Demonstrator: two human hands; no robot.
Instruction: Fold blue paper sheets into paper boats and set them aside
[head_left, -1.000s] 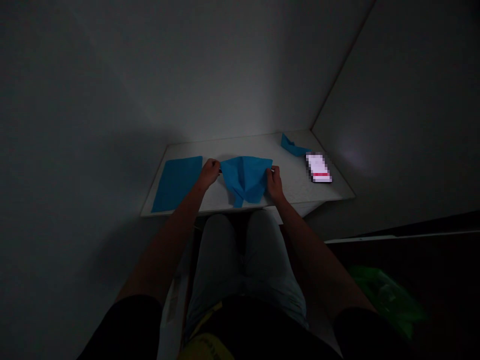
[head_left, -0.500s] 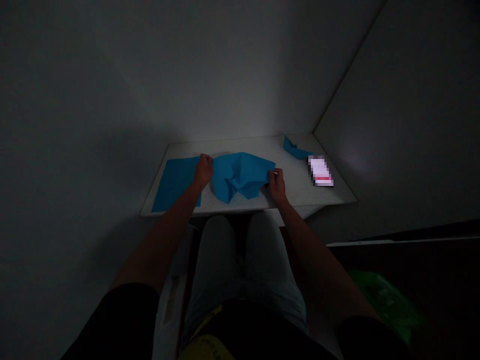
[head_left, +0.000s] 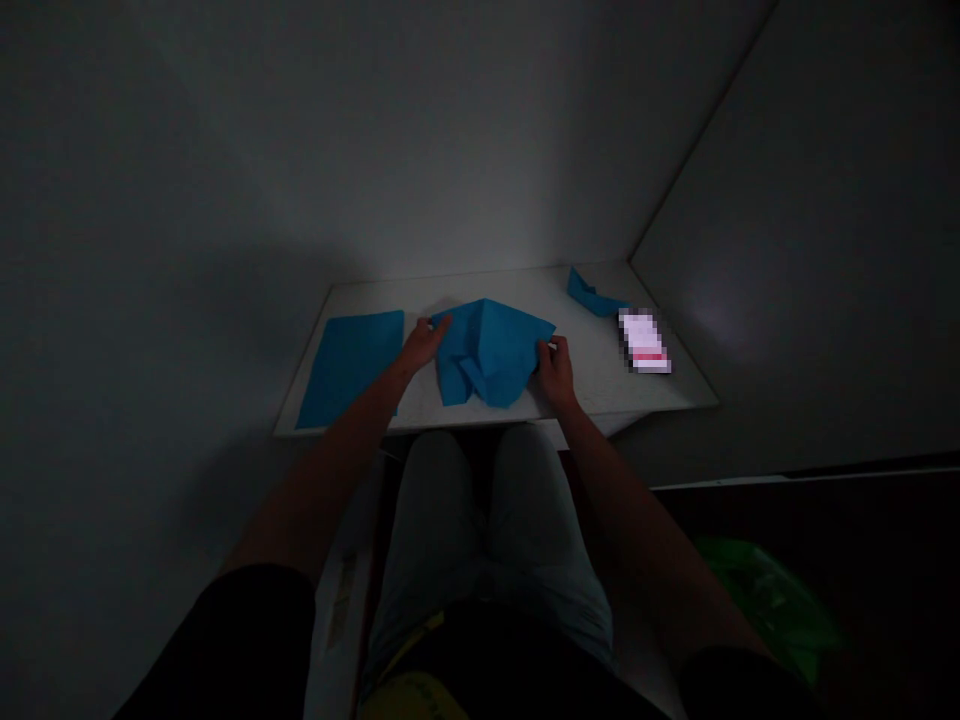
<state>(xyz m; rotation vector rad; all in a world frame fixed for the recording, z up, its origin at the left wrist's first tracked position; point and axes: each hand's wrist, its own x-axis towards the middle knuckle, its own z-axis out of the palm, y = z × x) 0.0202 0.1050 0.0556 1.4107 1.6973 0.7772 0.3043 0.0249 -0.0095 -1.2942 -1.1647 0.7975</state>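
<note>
A creased sheet of blue paper [head_left: 495, 350] is held over the white table, its middle raised in a peak and its near edge buckled. My left hand [head_left: 424, 342] grips its left edge, thumb on top and fingers beneath. At the right edge my right hand [head_left: 553, 366] pinches the same sheet. Flat on the table's left side lies other blue paper [head_left: 352, 362], close to my left forearm. A folded blue paper boat [head_left: 592, 297] rests toward the back right, apart from both hands.
The narrow white table [head_left: 592, 385] stands against walls at the back and right. A phone [head_left: 643, 342] with a lit, blurred screen lies on its right side, touching or near the boat. A green plastic bag [head_left: 765, 600] is on the dark floor at the lower right.
My left hand has shifted its hold on the sheet, its thumb now over the top. The sheet's left side has drawn inward and its near edge has changed shape. My right hand stays nearly still.
</note>
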